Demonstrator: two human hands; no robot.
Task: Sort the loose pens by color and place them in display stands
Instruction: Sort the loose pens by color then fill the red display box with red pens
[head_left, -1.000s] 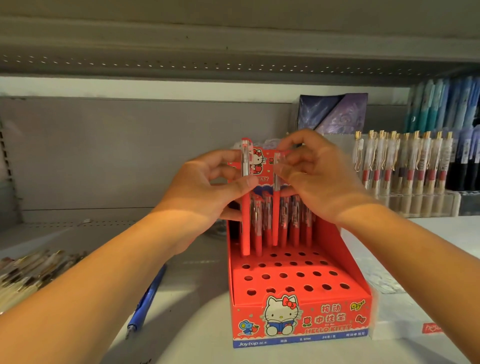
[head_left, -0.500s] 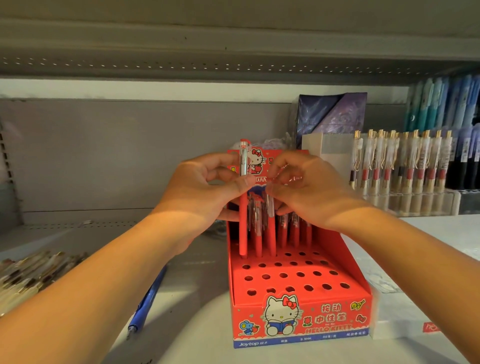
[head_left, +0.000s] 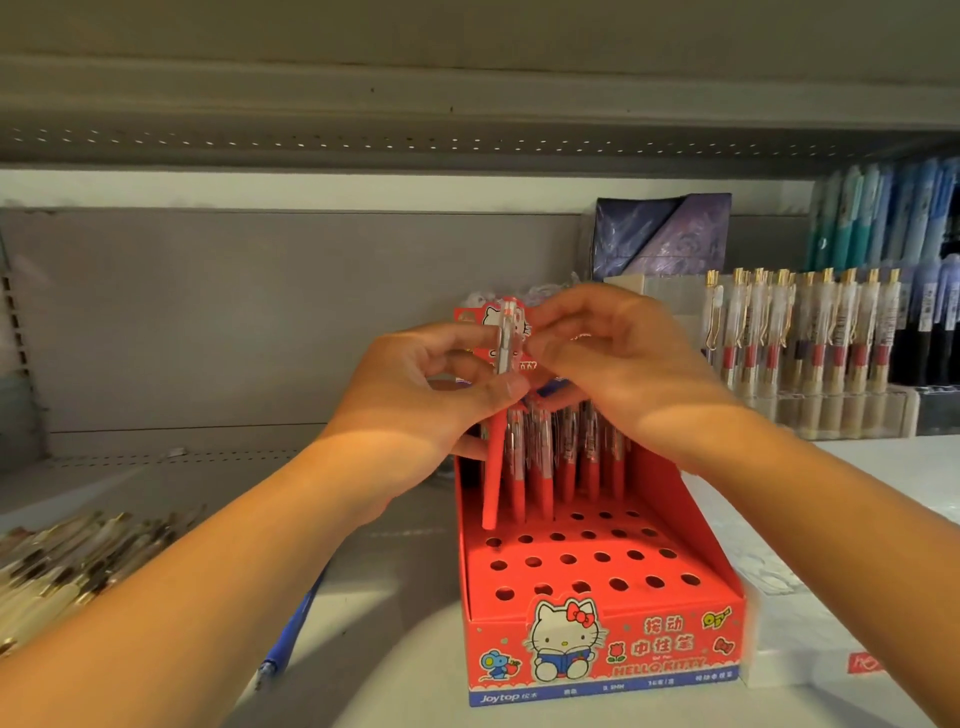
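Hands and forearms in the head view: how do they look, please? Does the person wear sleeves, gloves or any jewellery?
Both the left hand and the right hand are bare: no gloves, and no rings that I can see. The left forearm and the right forearm are also bare up to the edge of the picture. No sleeve, watch or bracelet shows on either wrist.
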